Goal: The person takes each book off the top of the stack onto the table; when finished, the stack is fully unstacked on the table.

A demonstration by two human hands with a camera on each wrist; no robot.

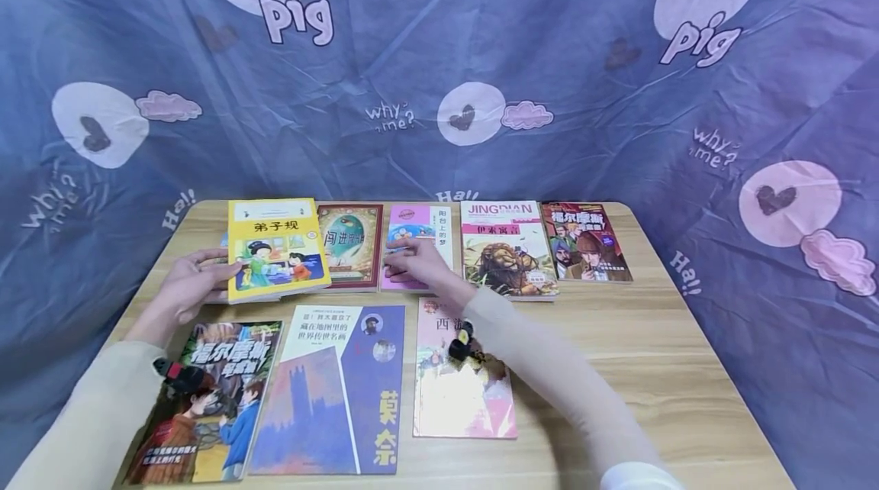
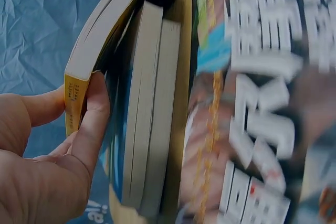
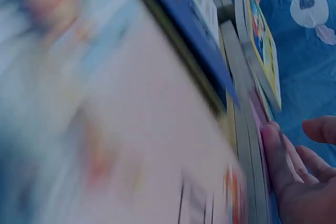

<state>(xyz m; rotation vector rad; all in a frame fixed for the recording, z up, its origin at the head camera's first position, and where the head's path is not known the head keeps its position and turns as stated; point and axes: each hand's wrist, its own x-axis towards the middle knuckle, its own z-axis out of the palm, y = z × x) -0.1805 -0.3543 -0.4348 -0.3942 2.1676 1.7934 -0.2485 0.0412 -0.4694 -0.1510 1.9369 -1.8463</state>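
Blue cloth (image 1: pixel 384 47), wrinkled, with printed pigs' words, hearts and clouds, hangs beyond both my hands and on the two sides of the table. Pale wood with long grain makes the table (image 1: pixel 659 368) below my hands. With my left hand (image 1: pixel 188 288) I pinch the edge of the yellow book (image 1: pixel 278 249), thumb on one face and fingers on the other; it is lifted and tilted above a blue-covered book (image 2: pixel 140 114) with flat, pale page edges. My right hand (image 1: pixel 426 265) lies on the purple book (image 1: pixel 405 234), its fingers loosely bent, touching the cover and pinching nothing. Just left of this hand is a brown-bordered book (image 1: pixel 350 246); to its right, the glossy lion book (image 1: pixel 508 253). Both arms reach forward in light sleeves (image 1: pixel 82 421). Under my right forearm, one pink book (image 1: pixel 463 398) shines with white glare.
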